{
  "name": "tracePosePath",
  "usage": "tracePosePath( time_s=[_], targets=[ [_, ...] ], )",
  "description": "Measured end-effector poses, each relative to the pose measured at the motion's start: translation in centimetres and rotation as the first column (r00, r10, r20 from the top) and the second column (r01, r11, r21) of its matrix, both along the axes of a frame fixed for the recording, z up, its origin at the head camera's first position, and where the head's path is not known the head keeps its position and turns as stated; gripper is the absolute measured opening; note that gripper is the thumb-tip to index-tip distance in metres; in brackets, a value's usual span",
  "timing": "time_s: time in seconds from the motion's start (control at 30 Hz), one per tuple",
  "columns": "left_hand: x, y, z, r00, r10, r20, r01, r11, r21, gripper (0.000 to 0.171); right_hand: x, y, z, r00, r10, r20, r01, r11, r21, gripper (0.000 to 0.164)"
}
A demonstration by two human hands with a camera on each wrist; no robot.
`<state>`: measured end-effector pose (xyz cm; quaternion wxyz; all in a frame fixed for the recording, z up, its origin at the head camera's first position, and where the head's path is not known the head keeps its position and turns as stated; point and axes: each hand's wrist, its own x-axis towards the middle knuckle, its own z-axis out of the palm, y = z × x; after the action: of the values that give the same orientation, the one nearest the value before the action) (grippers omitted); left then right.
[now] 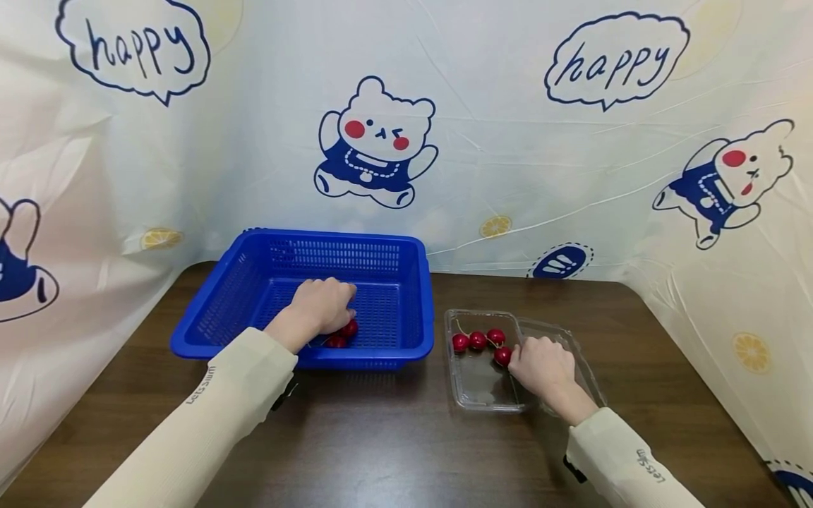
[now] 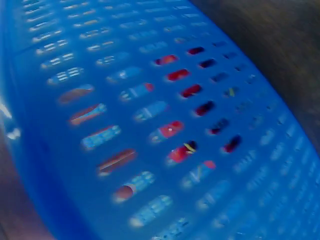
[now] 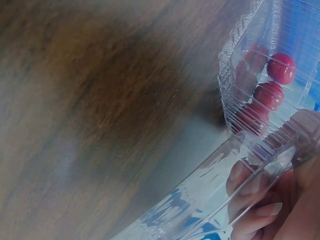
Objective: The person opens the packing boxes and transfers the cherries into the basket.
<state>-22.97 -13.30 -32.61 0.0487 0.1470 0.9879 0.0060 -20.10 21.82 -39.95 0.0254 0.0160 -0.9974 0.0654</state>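
Observation:
In the head view my left hand (image 1: 322,305) reaches into a blue plastic basket (image 1: 238,243), index finger and thumb apart. Red cherries (image 1: 336,341) lie under it by the near wall; the undersides of its fingers are hidden. Through the basket's slots, the left wrist view shows blurred red cherries (image 2: 191,91) and bits of skin. My right hand (image 1: 544,365) grips the edge of a clear plastic box (image 1: 489,407), where box and lid meet. Its fingers (image 3: 245,180) curl behind the clear plastic in the right wrist view. Several cherries (image 1: 478,341) with stems lie in the box beside this hand.
The box's clear lid (image 1: 587,367) lies folded out to the right, partly behind my right hand. Box and basket stand on a dark brown wooden table (image 1: 381,451), the basket to the left. A printed cloth (image 1: 483,162) hangs behind and along both sides.

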Motion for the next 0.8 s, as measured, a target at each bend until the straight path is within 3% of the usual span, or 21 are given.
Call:
tracePosePath(
  time_s=[0.4, 0.57, 0.8],
  targets=[
    [-1.0, 2.8, 1.5, 0.985, -0.001, -0.173, 0.028, 0.988, 0.153, 0.042, -0.1, -0.1, 0.1, 1.0, 0.001, -0.006, -0.001, 1.0, 0.01, 0.042],
    [-1.5, 5.0, 2.0, 0.985, -0.022, -0.173, 0.06, 0.975, 0.216, 0.045, -0.1, -0.1, 0.1, 1.0, 0.0, -0.011, 0.0, 1.0, 0.01, 0.042],
    [-1.7, 8.0, 2.2, 0.984, -0.069, -0.163, 0.102, 0.974, 0.201, 0.05, 0.0, -0.2, 0.1, 1.0, -0.005, 0.008, 0.005, 1.0, 0.003, 0.043]
  ],
)
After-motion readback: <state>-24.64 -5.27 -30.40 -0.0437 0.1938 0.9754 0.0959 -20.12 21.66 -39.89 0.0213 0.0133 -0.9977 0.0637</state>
